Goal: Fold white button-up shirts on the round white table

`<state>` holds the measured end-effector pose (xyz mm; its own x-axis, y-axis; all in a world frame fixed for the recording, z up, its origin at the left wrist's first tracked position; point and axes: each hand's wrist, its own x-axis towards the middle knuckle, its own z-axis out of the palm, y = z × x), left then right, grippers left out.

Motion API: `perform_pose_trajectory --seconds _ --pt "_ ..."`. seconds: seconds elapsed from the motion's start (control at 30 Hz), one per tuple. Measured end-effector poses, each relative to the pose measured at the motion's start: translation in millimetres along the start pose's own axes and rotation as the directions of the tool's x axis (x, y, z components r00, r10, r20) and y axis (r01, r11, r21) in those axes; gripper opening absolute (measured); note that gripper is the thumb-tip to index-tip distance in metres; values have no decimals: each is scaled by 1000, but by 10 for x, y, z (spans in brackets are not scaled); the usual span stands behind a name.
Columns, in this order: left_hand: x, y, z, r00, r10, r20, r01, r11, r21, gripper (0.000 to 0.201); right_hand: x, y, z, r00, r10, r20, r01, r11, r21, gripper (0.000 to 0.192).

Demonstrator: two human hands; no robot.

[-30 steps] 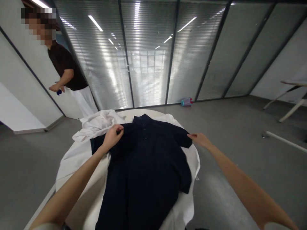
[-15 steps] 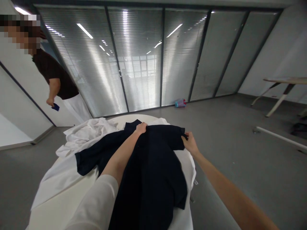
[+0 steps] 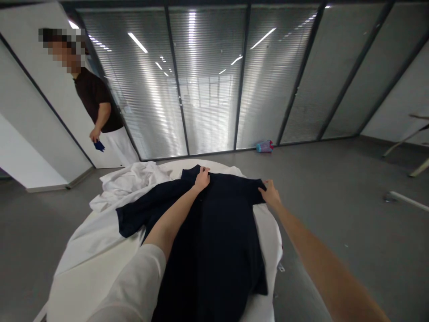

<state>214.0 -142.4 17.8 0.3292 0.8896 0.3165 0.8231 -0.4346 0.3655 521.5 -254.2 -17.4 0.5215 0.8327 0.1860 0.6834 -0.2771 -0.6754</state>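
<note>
Two hands lay on the dark shirt (image 3: 214,241), which was spread over the white-draped round table (image 3: 83,286). The left hand (image 3: 202,178) pressed flat beside the collar, fingers together; the right hand (image 3: 271,195) pinched the sleeve edge at the table's far side.

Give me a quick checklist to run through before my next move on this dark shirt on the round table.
1. Dark navy short-sleeved shirt lies buttons up on the round white-covered table: ok.
2. Left hand rests at the collar: ok.
3. Right hand touches the right sleeve edge: ok; firm grip: cannot tell.
4. Left sleeve spread flat: ok.
5. Crumpled white garment apart from the shirt: not ok, they touch.
6. Hem fully on the table: cannot tell, out of view.
</note>
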Motion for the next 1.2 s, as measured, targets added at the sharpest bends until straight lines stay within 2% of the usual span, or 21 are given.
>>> perform_pose_trajectory --seconds 0.07,0.13,0.2,0.27,0.37,0.47,0.53,0.6,0.7,0.8,0.9,0.97,1.03,1.1,1.2 --pt "-167 -29 -136 996 86 17 -86 996 -32 28 -36 67 36 999 44 -1 -44 998 -38 35" --pt "-435 -102 -363 985 168 37 -165 984 -61 20 -113 105 -14 996 -1 -94 -2 999 -34 34" --pt "-816 -223 -654 969 235 71 -227 968 -111 15 -253 114 -145 984 -126 -129 124 992 -22 36" --pt "-1290 -373 -959 949 289 130 -260 945 -198 14 -486 106 -324 959 -283 -24 283 959 -5 45" --pt "-2067 -573 -1334 946 245 212 -188 948 -256 18 -1021 92 -585 854 -469 227 466 882 69 53" --pt "-2769 -642 -1571 960 112 258 -52 972 -229 24 -1631 82 -754 749 -501 434 491 859 145 54" --pt "-3146 -599 -1681 949 26 314 41 978 -206 29 -1964 77 -809 711 -490 504 470 865 177 51" --pt "-3443 -514 -1771 924 -20 382 108 972 -209 34 -2194 78 -829 702 -482 524 439 873 214 43" --pt "-3747 -395 -1851 916 0 401 110 961 -253 34 -2381 90 -818 720 -483 498 392 876 282 46" --pt "-3930 -353 -1822 945 94 314 -16 970 -241 36 -2492 64 -762 758 -488 432 372 868 328 53" --pt "-4071 -377 -1700 945 172 277 -138 981 -140 43 -2592 -55 -695 780 -488 392 335 854 398 39" --pt "-4164 -408 -1605 949 191 251 -180 981 -66 45 -2634 -169 -694 818 -464 340 273 833 481 28" --pt "-4248 -441 -1527 959 199 204 -198 980 -25 44 -2632 -271 -772 886 -383 262 168 790 590 27" --pt "-4309 -472 -1476 966 199 165 -200 980 -9 43 -2584 -323 -937 949 -252 189 52 717 696 34" --pt "-4343 -506 -1439 970 193 149 -197 980 9 42 -2479 -258 -1265 986 -86 142 -55 638 768 42"
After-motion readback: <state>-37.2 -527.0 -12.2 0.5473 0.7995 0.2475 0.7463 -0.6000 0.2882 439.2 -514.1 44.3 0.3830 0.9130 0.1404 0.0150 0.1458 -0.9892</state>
